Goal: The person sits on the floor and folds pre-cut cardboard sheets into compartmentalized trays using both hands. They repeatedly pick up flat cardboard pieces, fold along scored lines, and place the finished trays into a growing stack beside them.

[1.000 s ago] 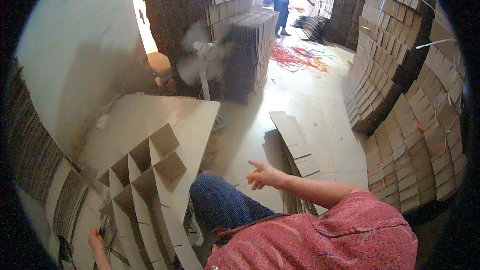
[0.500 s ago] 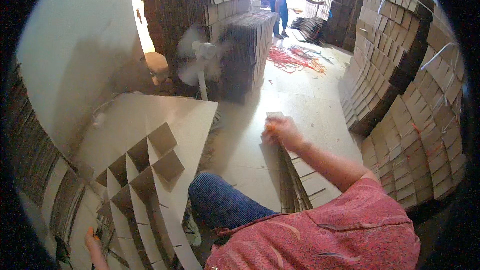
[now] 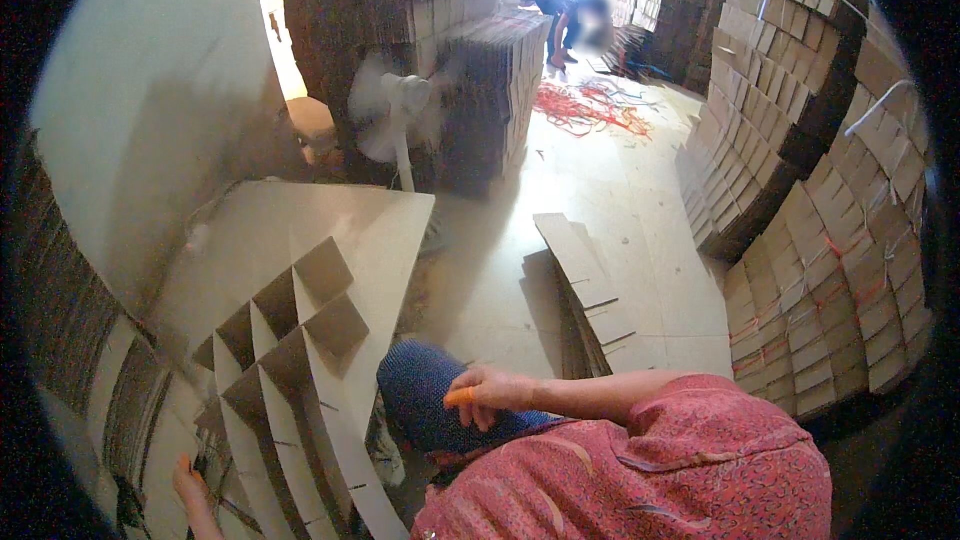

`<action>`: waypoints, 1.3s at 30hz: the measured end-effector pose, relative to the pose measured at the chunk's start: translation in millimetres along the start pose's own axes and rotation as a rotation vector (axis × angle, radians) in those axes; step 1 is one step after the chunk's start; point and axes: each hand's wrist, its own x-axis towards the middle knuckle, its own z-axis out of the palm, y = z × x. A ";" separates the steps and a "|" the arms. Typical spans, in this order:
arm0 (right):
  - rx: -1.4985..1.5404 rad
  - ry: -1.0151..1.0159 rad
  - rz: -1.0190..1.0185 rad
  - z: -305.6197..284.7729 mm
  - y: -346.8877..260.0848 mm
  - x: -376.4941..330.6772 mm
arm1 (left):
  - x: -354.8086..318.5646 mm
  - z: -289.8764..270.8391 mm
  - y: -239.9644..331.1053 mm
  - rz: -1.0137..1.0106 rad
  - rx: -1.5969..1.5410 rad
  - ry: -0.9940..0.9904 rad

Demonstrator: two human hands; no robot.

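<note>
A cardboard divider grid [image 3: 300, 340] with square cells stands on a pale tabletop [image 3: 350, 215] at left. My left hand [image 3: 197, 500] is at the grid's near left side, by loose cardboard strips. An orange cover shows on one fingertip; its other fingers are mostly hidden, so its grip is unclear. My right hand [image 3: 492, 392] hangs over my blue-clad knee [image 3: 415, 370], fingers loosely bent and apart, one wrapped in orange, with nothing visible in it. Beyond it, right of the knee, leans a stack of slotted cardboard strips [image 3: 580, 265].
Tall cardboard stacks line the right [image 3: 790, 100] and the back left [image 3: 390, 0]. A white fan [image 3: 403, 95] spins behind the table. Red and blue straps [image 3: 590, 108] litter the far floor, where a person [image 3: 560, 10] bends down. More cardboard [image 3: 75, 250] stands along the left wall.
My right hand has come back from the top of the strip stack to above my knee. The left hand has barely moved. The far person has bent lower.
</note>
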 end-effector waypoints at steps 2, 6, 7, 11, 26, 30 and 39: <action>0.013 0.075 -0.001 2.3 10.6 -1.3 | -4.1 15.2 7.7 0.019 0.154 -0.032; -0.026 0.159 -0.072 7.2 12.8 -5.0 | -33.3 45.8 37.6 0.058 0.235 -0.068; -0.020 0.167 -0.077 8.8 12.5 -4.6 | -34.4 44.4 37.2 0.052 0.224 -0.048; -0.016 0.167 -0.082 10.5 10.8 0.6 | -31.9 28.2 35.2 0.068 0.385 0.007; 0.284 0.559 -0.498 -79.3 -30.9 -13.7 | -18.0 22.3 22.3 0.225 0.269 0.005; 0.430 0.921 -0.738 -100.3 -92.2 -33.9 | -18.6 11.4 1.7 0.476 0.749 0.072; 0.318 0.435 -0.267 -5.3 -3.8 -0.8 | -40.7 22.4 32.5 0.131 0.309 0.096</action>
